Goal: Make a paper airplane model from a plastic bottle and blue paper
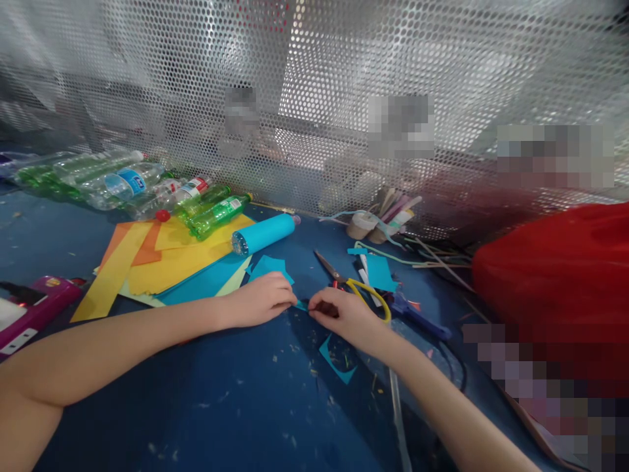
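Note:
Between my left hand (269, 299) and my right hand (346, 314) is a small piece of blue paper (301, 305), pinched at both ends by my fingertips. Just behind my right hand lie scissors (366, 288) with yellow handles, blades pointing away to the left. Cut blue paper (269, 267) rests beyond my left hand. A curved blue paper scrap (337, 362) is on the table in front of my right hand. Farther back, a bottle wrapped in blue paper (265, 234) lies on its side.
Yellow and orange sheets (181, 262) spread at left, with green bottles (221, 216) and clear bottles behind. A purple power strip (37, 308) sits at the left edge. A blue glue gun (417, 316), pipe cleaners and cups (361, 225) are at right. Perforated metal (314, 85) borders the back.

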The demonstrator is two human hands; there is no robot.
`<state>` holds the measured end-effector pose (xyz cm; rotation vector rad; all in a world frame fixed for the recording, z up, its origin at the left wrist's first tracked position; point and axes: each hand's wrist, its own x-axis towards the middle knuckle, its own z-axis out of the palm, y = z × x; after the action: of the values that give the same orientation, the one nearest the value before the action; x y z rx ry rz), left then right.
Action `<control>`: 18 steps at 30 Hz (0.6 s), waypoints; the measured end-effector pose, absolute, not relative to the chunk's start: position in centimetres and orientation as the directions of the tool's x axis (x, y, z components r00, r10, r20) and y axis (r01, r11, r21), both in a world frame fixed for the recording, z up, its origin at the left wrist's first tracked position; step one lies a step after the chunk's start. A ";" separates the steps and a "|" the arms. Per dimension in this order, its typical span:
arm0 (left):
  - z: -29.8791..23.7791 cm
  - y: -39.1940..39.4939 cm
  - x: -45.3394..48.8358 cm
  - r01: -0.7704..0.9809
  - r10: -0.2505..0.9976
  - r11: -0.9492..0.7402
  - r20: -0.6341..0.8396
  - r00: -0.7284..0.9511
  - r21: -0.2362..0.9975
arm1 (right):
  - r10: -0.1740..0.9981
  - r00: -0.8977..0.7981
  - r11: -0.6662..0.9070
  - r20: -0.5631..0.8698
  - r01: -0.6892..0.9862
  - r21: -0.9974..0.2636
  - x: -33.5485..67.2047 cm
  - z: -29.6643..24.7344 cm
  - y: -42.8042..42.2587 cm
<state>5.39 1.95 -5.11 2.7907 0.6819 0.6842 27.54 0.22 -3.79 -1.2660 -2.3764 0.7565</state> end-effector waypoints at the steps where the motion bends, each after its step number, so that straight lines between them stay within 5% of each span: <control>1: -5.1 1.9 5.4 0.390 0.478 -0.875 0.390 0.787 0.285 | 0.839 -0.541 0.468 0.058 0.663 -0.585 27.4 -3.8 0.2; 18: -5.1 2.2 5.5 0.383 0.460 -0.886 0.401 0.792 0.260 | 0.853 -0.514 0.493 0.094 0.733 -0.468 26.3 -3.3 -0.3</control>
<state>5.52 2.22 -5.13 2.8159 0.6679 0.6937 26.30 -0.34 -3.30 -1.3348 -2.4285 0.5379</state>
